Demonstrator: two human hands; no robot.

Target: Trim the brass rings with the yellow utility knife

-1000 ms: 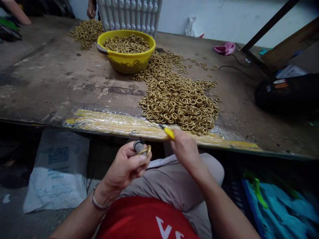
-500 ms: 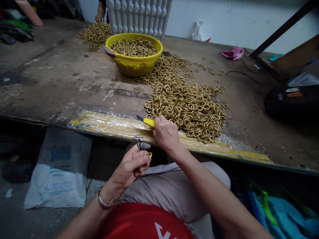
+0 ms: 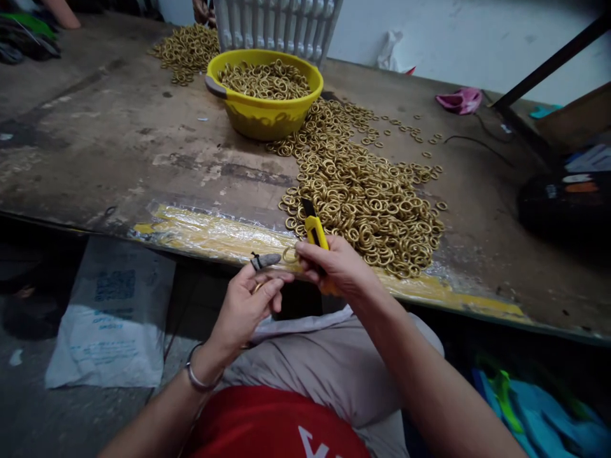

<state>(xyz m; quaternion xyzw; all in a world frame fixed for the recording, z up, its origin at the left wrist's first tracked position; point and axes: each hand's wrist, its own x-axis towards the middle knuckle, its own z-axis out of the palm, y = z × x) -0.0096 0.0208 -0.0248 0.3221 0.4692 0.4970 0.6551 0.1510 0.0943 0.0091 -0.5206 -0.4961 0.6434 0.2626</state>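
Note:
My right hand [image 3: 334,264] is closed around a yellow utility knife [image 3: 316,232], its dark blade pointing up and away. Between that hand's thumb and finger a gold-coloured ring [image 3: 289,255] is pinched. Close by on the left is my left hand [image 3: 251,296], palm turned inward, with another gold-coloured ring [image 3: 258,287] partly hidden by its thumb and curled fingers. A grey cover [image 3: 267,261] tied with black cord sits on the left index fingertip, near the pinched ring. Just beyond the hands lies a large heap of gold-coloured rings [image 3: 367,203].
A yellow basin [image 3: 267,117] full of rings stands behind the heap. A smaller ring pile [image 3: 186,51] lies back left, beside a ribbed radiator [image 3: 277,25] and another person's hand [image 3: 204,11]. Yellow tape [image 3: 214,235] covers the table's front edge. A pink cloth [image 3: 461,100] lies right.
My right hand has picked up a ring and turned the knife blade upward. The ring at my left fingertips has shifted back into the hand, and the left index finger has come near the new ring.

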